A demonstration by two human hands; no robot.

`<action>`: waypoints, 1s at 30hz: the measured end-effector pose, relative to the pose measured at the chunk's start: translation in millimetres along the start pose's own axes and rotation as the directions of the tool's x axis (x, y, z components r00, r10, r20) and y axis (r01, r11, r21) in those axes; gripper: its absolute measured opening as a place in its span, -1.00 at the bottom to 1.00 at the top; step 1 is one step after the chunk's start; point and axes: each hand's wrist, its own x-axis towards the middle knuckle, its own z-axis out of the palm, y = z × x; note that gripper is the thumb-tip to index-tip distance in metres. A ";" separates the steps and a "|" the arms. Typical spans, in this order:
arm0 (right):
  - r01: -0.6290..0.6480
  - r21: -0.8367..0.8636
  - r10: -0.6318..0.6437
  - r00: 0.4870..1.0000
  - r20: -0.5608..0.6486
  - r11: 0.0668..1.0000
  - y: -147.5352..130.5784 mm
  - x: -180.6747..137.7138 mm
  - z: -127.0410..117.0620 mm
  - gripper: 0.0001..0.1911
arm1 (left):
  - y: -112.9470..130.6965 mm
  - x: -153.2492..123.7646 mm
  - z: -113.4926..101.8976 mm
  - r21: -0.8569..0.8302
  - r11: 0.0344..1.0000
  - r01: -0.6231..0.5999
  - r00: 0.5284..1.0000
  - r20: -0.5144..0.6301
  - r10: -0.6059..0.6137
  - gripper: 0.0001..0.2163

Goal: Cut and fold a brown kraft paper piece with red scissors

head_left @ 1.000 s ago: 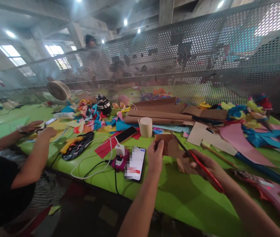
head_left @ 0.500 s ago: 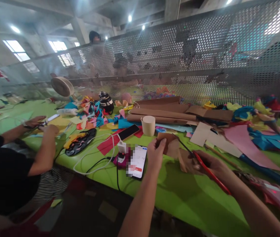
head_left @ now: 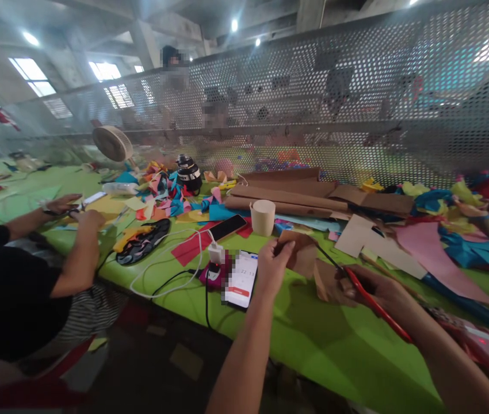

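Observation:
My left hand (head_left: 271, 261) pinches a piece of brown paper (head_left: 300, 253) between thumb and fingers, above the green tabletop. In my right hand (head_left: 376, 293) are scissors (head_left: 371, 305) with red handles, their dark blades pointing up and left to the edge of that paper. A second folded brown piece (head_left: 327, 282) hangs below the blades, by my right fingers; I cannot tell whether the two pieces are joined. Beside my left wrist lies a lit phone (head_left: 243, 279). A cream paper cup or roll (head_left: 263, 217) stands just beyond my left hand.
Brown cardboard sheets (head_left: 287, 198) lie along the perforated metal screen (head_left: 279, 103). Colored paper scraps surround them. A power strip (head_left: 215, 276) with white and black cables sits left of the phone, near another phone (head_left: 228, 227). At left, a co-worker's arms (head_left: 79, 241) rest over the table (head_left: 331, 351).
My right hand and the scissors have shifted slightly right, away from my left hand. My left hand keeps its hold on the brown paper. The view has moved a little.

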 end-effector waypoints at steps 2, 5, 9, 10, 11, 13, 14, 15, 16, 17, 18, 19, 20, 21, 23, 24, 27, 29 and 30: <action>-0.005 -0.029 0.005 1.000 -0.010 1.000 -1.1 -0.6 -1.8 -0.31 | -0.5 0.9 -1.1 -0.010 1.000 0.009 1.000 0.018 -0.008 -0.71; -0.009 -0.071 0.006 0.999 -0.047 0.997 -2.5 -1.3 -3.4 -0.31 | -0.9 1.7 -2.6 -0.018 1.000 0.021 0.999 0.049 -0.020 -0.70; -0.005 -0.056 0.003 0.999 -0.051 0.998 -4.6 -2.3 -2.6 -0.30 | -1.6 2.2 -3.8 -0.031 0.999 0.035 0.997 0.064 -0.033 -0.68; -0.004 -0.049 0.001 0.999 -0.044 0.999 -4.7 -2.6 -2.3 -0.31 | -2.1 2.4 -4.0 -0.032 0.999 0.037 0.997 0.066 -0.035 -0.68; -0.003 -0.046 0.001 0.999 -0.041 0.999 -4.5 -2.9 -2.1 -0.31 | -2.8 2.8 -4.2 -0.033 0.999 0.038 0.997 0.067 -0.035 -0.68; -0.004 -0.061 0.001 0.999 -0.043 0.998 -3.3 -3.4 -2.1 -0.31 | -4.8 3.7 -4.5 -0.034 0.999 0.037 0.997 0.071 -0.035 -0.68; -0.003 -0.076 -0.001 0.999 -0.048 0.997 -2.6 -3.5 -2.4 -0.30 | -5.9 4.2 -4.7 -0.034 0.999 0.038 0.997 0.074 -0.035 -0.69; 0.001 -0.096 -0.006 0.999 -0.052 0.995 -2.1 -3.5 -2.8 -0.27 | -7.1 4.6 -5.0 -0.034 0.999 0.039 0.996 0.078 -0.037 -0.69; 0.007 -0.115 -0.013 0.999 -0.050 0.993 -1.8 -3.5 -3.3 -0.25 | -8.1 5.0 -5.2 -0.031 0.999 0.042 0.996 0.081 -0.040 -0.69; 0.014 -0.134 -0.019 0.999 -0.039 0.991 -1.9 -3.4 -3.8 -0.23 | -8.9 5.3 -5.4 -0.026 0.999 0.045 0.996 0.083 -0.043 -0.69; 0.021 -0.148 -0.025 0.999 -0.028 0.989 -2.4 -3.3 -4.2 -0.22 | -9.4 5.5 -5.6 -0.019 0.999 0.047 0.996 0.082 -0.045 -0.69; 0.028 -0.157 -0.031 0.999 -0.018 0.987 -3.2 -3.1 -4.5 -0.21 | -9.6 5.4 -5.7 -0.011 0.999 0.048 0.996 0.081 -0.047 -0.69; 0.034 -0.163 -0.037 0.999 -0.010 0.986 -4.2 -3.0 -4.8 -0.22 | -9.3 5.2 -5.8 -0.005 0.999 0.049 0.996 0.081 -0.049 -0.70; 0.040 -0.166 -0.042 0.999 -0.006 0.985 -5.3 -2.9 -5.1 -0.22 | -8.6 4.8 -5.8 -0.003 0.999 0.049 0.995 0.082 -0.049 -0.70; 0.047 -0.172 -0.048 0.999 -0.003 0.984 -7.5 -2.7 -5.6 -0.22 | -5.9 3.6 -5.7 -0.007 0.999 0.045 0.996 0.083 -0.044 -0.69; 0.049 -0.174 -0.049 0.999 -0.001 0.984 -8.6 -2.7 -5.9 -0.22 | -4.2 2.9 -5.5 -0.013 0.999 0.041 0.996 0.083 -0.039 -0.70; 0.055 -0.179 -0.053 0.999 0.013 0.982 -11.5 -3.2 -6.4 -0.23 | 1.4 0.8 -4.6 -0.022 0.999 0.031 0.996 0.082 -0.029 -0.71; 0.058 -0.168 -0.056 0.998 0.017 0.984 -13.1 -3.9 -6.1 -0.24 | 4.3 -0.3 -3.8 -0.019 0.999 0.028 0.996 0.086 -0.026 -0.72; 0.057 -0.157 -0.055 0.998 0.020 0.986 -13.7 -4.3 -5.7 -0.24 | 5.4 -0.7 -3.4 -0.015 1.000 0.027 0.996 0.088 -0.026 -0.72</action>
